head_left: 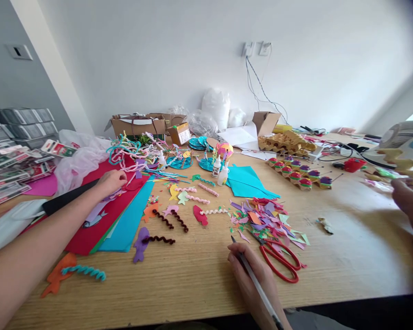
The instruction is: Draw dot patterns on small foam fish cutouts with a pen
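Note:
My left hand (112, 182) reaches over a stack of coloured paper at the left, with red sheets (105, 227) and a blue sheet (124, 233). Its fingers are pinched together beside a small red paper piece (135, 184); what they hold, if anything, is hidden. My right hand (253, 270) is closed round a pen (256, 282), tip toward the table. Red-handled scissors (278, 259) lie to its right, by a heap of paper scraps (266, 220). Between my hands lie paper fish with curly pipe cleaners, including a purple fish (141, 245) and a red fish (201, 215). An orange fish (58, 275) lies nearer.
Glue bottles (223, 175) stand mid-table near a turquoise sheet (249, 181). Behind are tangled pipe cleaners (127, 151), cardboard boxes (137, 126) and plastic bags (216, 107). Painted egg-carton strips (296, 173) sit at right. Another person's hand (411, 201) is at the right edge.

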`<state>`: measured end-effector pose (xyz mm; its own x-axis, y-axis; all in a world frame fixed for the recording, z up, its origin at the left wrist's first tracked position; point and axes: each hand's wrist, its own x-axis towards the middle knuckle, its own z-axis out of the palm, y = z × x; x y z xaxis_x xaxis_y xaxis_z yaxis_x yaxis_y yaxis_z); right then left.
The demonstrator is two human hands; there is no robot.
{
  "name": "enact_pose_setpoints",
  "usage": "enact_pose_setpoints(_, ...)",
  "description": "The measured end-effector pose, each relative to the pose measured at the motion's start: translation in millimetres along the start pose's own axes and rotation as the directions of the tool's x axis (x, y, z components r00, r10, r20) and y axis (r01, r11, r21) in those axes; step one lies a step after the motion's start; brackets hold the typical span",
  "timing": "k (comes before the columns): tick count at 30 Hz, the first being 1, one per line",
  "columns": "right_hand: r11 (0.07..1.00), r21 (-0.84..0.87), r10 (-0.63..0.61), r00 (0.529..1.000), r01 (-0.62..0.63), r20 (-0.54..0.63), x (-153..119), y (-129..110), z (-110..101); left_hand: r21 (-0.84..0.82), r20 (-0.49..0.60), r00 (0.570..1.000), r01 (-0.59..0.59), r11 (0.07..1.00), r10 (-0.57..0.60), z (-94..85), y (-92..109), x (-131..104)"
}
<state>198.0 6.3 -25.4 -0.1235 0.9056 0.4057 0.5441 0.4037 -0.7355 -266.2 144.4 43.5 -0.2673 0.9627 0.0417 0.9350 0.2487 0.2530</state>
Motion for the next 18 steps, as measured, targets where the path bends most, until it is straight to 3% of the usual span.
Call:
enact_pose_setpoints(4,0.999,0.009,-0.051,0.999,0.051,-0.010,-0.4,1.3,-1.0,0.122,0.054,0.998,0.038,0.992,-0.045,-23.1,-8.5,3.9)
enact_pose_setpoints(7,0.997,0.004,-0.073,0.997,0.073,-0.016,-0.5,1.4,-1.6,0.166,0.154,0.987,0.011,0.986,-0.037,-32.0,-16.0,2.2)
enact_pose_setpoints(12,0.997,-0.018,-0.074,0.997,0.074,0.005,1.2,1.6,-1.9,0.200,0.312,0.950,-0.056,0.978,-0.009,-31.9,-25.7,-5.3)
enact_pose_setpoints(18,0.999,-0.016,-0.033,0.998,0.034,0.052,0.9,2.6,-1.5,0.222,0.336,0.942,-0.085,0.971,0.006,-26.2,-29.5,-10.4)
